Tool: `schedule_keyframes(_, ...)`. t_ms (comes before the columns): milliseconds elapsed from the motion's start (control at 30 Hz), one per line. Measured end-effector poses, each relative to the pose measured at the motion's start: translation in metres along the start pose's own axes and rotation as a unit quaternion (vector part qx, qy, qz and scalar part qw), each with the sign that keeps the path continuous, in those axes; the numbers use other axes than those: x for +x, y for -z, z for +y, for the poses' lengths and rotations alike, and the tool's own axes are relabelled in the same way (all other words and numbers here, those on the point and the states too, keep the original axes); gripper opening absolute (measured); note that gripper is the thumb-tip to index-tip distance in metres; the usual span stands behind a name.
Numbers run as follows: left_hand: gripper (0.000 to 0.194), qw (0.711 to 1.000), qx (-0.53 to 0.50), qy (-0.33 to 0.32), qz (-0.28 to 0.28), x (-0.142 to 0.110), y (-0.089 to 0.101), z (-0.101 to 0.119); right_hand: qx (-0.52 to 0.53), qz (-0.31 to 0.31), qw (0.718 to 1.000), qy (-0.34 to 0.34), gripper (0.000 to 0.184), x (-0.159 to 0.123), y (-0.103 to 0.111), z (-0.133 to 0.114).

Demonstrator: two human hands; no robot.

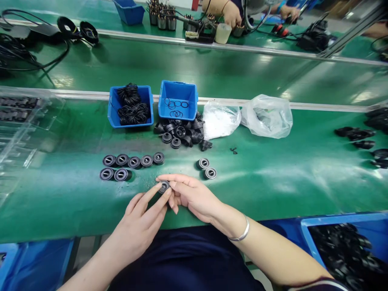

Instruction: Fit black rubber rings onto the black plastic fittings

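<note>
Between my two hands is a round black plastic cap (164, 186), its ringed face turned up. My left hand (144, 214) grips it from the near side with the fingertips. From the right, my right hand (190, 194) pinches its edge with thumb and fingers; a silver bangle is on that wrist. Left of my hands, several similar black caps (134, 162) with a pale slot in the middle stand in two rows. Two more round caps (210, 173) sit just beyond my right hand.
Behind lie a blue bin of black rings (112, 117), a blue bin with a few rings (178, 88), loose black parts (181, 132) and clear plastic bags (221, 119). Clear trays (27, 141) stand left. A crate (306, 223) of black parts is lower right. Co-workers' hands (232, 15) work across the bench.
</note>
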State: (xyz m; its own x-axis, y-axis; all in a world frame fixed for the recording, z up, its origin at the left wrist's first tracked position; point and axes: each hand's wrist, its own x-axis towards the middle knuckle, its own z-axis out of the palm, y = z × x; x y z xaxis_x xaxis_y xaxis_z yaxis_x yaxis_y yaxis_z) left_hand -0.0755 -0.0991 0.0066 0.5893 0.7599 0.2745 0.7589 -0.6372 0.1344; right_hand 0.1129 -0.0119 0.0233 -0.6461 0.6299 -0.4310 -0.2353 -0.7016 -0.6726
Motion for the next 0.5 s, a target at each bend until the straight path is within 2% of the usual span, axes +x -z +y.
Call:
schedule_keyframes(167,0.041,0.999,-0.023,-0.023,-0.007,0.001,0.004,-0.003,-0.057,-0.022,0.996,-0.059,0.026,0.012,-0.001,-0.015)
schedule_keyframes(333,0.042,0.999,-0.016,-0.032,-0.011,-0.004,0.006,-0.004,-0.107,-0.033,0.991,-0.075,0.018,0.024,-0.002,-0.016)
schedule_keyframes(500,0.043,1.0,0.008,-0.019,-0.013,-0.002,0.003,-0.002,-0.093,-0.018,0.992,-0.08,0.025,0.022,-0.003,-0.017)
